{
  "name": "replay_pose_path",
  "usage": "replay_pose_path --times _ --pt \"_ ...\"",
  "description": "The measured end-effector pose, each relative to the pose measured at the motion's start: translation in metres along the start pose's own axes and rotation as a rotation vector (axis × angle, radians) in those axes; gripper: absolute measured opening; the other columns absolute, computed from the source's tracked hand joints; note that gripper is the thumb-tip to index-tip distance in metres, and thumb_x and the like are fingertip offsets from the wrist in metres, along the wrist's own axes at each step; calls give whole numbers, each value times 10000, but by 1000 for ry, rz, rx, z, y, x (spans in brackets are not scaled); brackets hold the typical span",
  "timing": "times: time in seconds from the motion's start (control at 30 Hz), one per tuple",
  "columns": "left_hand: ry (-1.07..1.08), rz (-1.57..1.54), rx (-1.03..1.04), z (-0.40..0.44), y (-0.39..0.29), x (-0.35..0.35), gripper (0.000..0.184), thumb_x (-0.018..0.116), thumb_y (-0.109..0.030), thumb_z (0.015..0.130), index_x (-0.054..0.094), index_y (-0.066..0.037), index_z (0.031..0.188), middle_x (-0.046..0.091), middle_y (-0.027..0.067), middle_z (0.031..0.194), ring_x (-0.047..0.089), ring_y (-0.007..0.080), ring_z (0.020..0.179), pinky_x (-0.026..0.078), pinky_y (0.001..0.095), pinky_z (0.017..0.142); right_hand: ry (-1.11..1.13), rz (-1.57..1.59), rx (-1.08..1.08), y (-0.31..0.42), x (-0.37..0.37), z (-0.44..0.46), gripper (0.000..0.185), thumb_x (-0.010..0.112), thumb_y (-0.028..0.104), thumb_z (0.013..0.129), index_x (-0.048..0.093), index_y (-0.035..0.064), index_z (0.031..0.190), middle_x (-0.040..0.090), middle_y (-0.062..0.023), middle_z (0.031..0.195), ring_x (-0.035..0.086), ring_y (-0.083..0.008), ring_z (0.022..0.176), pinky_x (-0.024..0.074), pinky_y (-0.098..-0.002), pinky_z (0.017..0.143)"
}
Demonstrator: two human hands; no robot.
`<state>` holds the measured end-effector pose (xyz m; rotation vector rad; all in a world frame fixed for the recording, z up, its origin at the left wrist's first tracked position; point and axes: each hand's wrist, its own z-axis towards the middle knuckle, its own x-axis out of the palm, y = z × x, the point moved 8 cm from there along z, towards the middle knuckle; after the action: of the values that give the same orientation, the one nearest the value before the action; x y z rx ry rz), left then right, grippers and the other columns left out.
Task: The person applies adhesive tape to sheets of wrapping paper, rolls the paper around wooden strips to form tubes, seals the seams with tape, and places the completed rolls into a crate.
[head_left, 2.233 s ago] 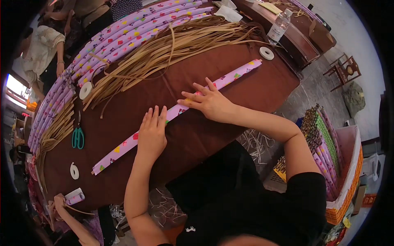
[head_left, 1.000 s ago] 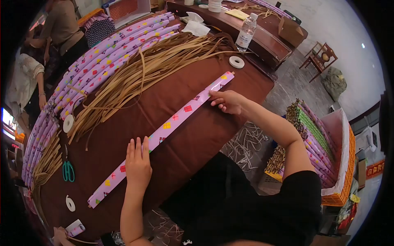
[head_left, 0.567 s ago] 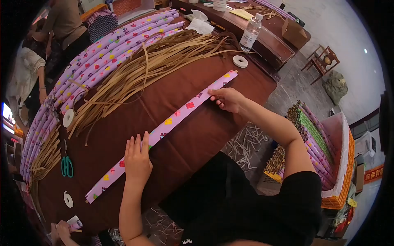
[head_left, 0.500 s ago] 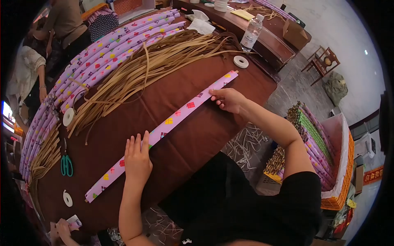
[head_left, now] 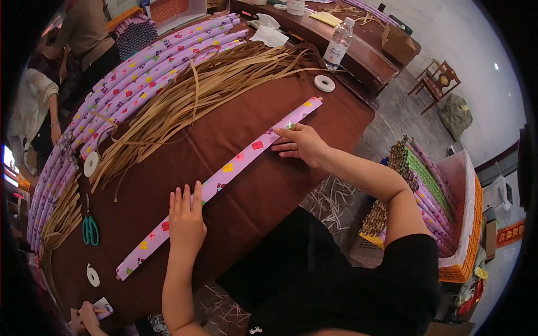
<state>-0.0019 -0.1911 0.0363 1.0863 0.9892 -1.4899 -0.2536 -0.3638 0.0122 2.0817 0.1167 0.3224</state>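
A long lilac paper roll (head_left: 238, 159) printed with coloured gift shapes lies diagonally on the brown cloth (head_left: 252, 201), a brown tip showing at its ends. My left hand (head_left: 187, 215) rests flat on its lower left part, fingers apart. Near the upper right part, my right hand (head_left: 300, 144) touches the roll with thumb and forefinger, its other fingers spread along the near edge. Brown strips (head_left: 162, 120) lie in a long heap beyond the roll.
Lilac rolls (head_left: 134, 73) line the far side. White tape rolls (head_left: 324, 83), teal scissors (head_left: 90, 229) and a bottle (head_left: 339, 45) are on the cloth. An orange basket (head_left: 473, 224) with rolls stands right. A co-worker's hand (head_left: 88, 315) is bottom left; people (head_left: 84, 33) stand top left.
My right hand has gone from flat on the roll to bent fingers, then spread them again and slid slightly down-left along it. My left hand stays flat on the roll. The view has shifted.
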Motion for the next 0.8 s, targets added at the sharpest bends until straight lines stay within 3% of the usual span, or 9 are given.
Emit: replay_pose_path --times 0.27,0.47,0.53,0.63,0.8 --pt "-17 51 20 -1 0 3 690 541 86 769 404 -17 1438 531 282 1312 491 440 1256 325 502 1129 -76 -5 -73 -6 2 6 250 700 104 884 531 40 1056 661 -94 1003 683 -211 897 565 -349 783" --pt "-1 19 5 -1 0 2 684 533 84 778 401 -19 1440 530 279 1313 493 436 1256 321 503 1130 29 59 -126 -8 -7 10 187 637 70 912 523 11 1049 662 -149 1046 682 -246 927 567 -359 840" --pt "-12 17 5 -1 1 2 688 536 85 774 401 -19 1441 530 278 1314 493 434 1257 320 502 1131 230 148 -19 -7 -4 9 202 574 133 960 525 8 1110 636 -172 1148 645 -271 1049 529 -384 939" --pt "-9 40 13 -1 0 3 708 547 87 765 393 -23 1447 529 275 1316 491 430 1259 320 498 1133 342 143 142 1 -7 -5 287 520 197 993 516 3 1204 596 -181 1251 591 -282 1156 486 -411 1004" --pt "-4 86 31 -3 -4 1 725 565 83 756 388 -22 1451 517 277 1327 493 431 1255 320 498 1135 383 26 256 7 -25 -7 349 517 236 997 516 4 1258 583 -178 1283 578 -276 1170 477 -411 1011"
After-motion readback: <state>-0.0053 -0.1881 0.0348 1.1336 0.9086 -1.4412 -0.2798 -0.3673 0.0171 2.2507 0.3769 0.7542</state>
